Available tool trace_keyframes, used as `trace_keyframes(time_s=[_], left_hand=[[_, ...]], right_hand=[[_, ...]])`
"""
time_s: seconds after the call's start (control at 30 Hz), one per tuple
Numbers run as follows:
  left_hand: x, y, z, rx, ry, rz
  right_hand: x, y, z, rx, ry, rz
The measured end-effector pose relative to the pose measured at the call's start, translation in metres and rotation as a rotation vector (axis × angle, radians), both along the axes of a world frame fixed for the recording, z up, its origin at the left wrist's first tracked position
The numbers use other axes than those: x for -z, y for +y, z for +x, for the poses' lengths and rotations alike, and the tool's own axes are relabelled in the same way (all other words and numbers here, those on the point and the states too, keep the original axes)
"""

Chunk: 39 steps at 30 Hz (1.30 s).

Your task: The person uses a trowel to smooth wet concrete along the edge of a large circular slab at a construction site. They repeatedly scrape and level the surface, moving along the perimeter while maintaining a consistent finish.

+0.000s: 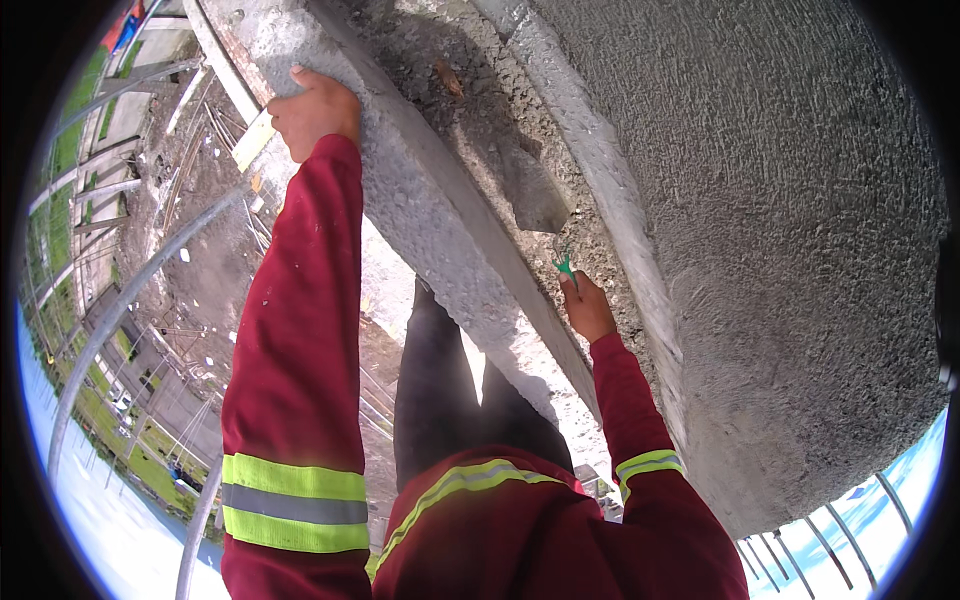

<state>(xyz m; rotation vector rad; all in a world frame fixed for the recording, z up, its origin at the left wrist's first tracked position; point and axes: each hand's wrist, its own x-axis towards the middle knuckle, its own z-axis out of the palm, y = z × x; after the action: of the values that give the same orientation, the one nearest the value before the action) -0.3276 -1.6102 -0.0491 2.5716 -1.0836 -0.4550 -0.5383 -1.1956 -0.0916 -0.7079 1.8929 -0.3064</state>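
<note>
My left hand [318, 112] reaches far forward and lies on the rough concrete wall edge [400, 185], its fingers curled over the outer side. A short pale wooden piece [254, 141] is right beside those fingers. Lower and to the right, my right hand [590, 307] is closed round a green-handled trowel [540, 200]; most of the green handle is hidden in my fist. The trowel's grey blade lies over the channel [480, 120], which holds crumbly mortar and dirt between the wall edge and a second concrete lip [610, 170].
A large rough-plastered grey surface [790, 200] fills the right side. Metal pipes [130, 290] cross on the left, above ground far below with scattered debris [200, 300]. Several bars [830, 555] stick out at the lower right. A brown dry scrap [449, 78] lies in the channel.
</note>
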Motion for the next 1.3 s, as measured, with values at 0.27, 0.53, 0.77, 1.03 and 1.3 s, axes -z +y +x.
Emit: trace_keyframes(time_s=[0.27, 0.53, 0.77, 1.03, 1.3], left_hand=[[0.001, -0.001, 0.002, 0.000, -0.016, 0.004], [-0.006, 0.002, -0.002, -0.002, 0.000, 0.007], [-0.003, 0.001, -0.002, -0.025, -0.012, 0.018], [-0.010, -0.001, -0.007, -0.062, -0.010, 0.036], [-0.011, 0.002, -0.006, -0.043, 0.009, 0.002]], right_hand=[[-0.003, -0.061, 0.000, 0.604, -0.515, 0.197], [0.028, -0.069, 0.029, -0.008, 0.097, 0.010], [-0.004, -0.139, 0.014, -0.027, 0.304, -0.647], [0.078, -0.255, 0.012, -0.081, 0.389, -0.080], [0.074, -0.264, 0.004, 0.042, 0.238, -0.530]])
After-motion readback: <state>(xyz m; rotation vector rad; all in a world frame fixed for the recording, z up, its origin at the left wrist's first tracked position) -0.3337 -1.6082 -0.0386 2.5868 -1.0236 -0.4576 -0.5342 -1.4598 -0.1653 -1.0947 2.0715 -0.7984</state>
